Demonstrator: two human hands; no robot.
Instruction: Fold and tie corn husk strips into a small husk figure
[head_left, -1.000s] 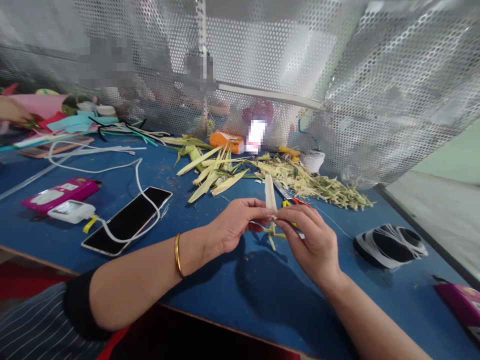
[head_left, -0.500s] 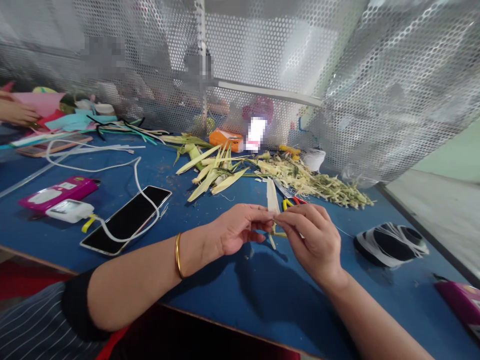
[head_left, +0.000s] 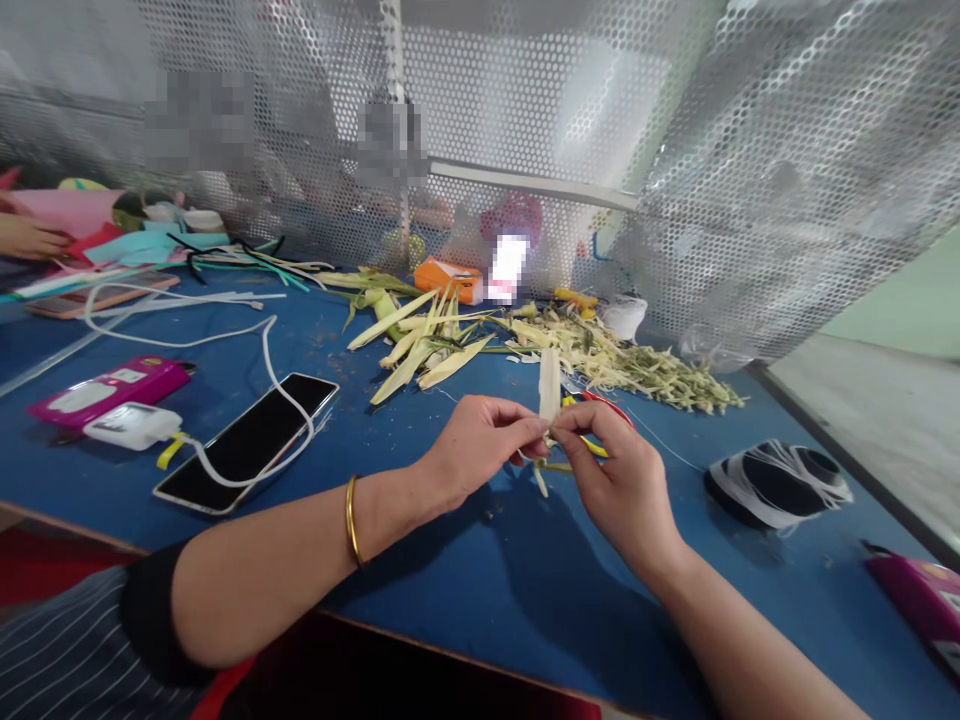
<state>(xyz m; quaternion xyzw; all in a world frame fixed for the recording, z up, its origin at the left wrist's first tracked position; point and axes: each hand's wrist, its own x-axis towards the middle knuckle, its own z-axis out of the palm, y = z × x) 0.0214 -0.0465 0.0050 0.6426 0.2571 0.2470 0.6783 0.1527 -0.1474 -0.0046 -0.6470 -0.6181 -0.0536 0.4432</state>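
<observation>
Between my two hands a pale corn husk strip [head_left: 550, 383] stands upright, its lower end narrowing down past my fingers. My left hand [head_left: 487, 445] pinches it from the left with thumb and forefinger. From the right, my right hand [head_left: 619, 470] pinches the same spot, fingertips almost meeting the left ones. Exactly how the husk is gathered there is hidden by the fingers. Scissors [head_left: 598, 410] with red and yellow handles lie just behind my right hand. A thin white thread runs across the table toward a black spool [head_left: 776, 485] wound with white thread.
Loose corn husks [head_left: 431, 345] and a heap of shredded husk [head_left: 615, 355] lie behind my hands. At left are a phone [head_left: 247, 440], a white cable and a magenta pouch [head_left: 112, 390]. A perforated screen [head_left: 517, 120] closes the back; another person's hand [head_left: 34, 237] is far left.
My left fingers have closed in, with the thumb now pressed on the husk. My right hand has shifted slightly left, and the thread now shows more beside the scissors.
</observation>
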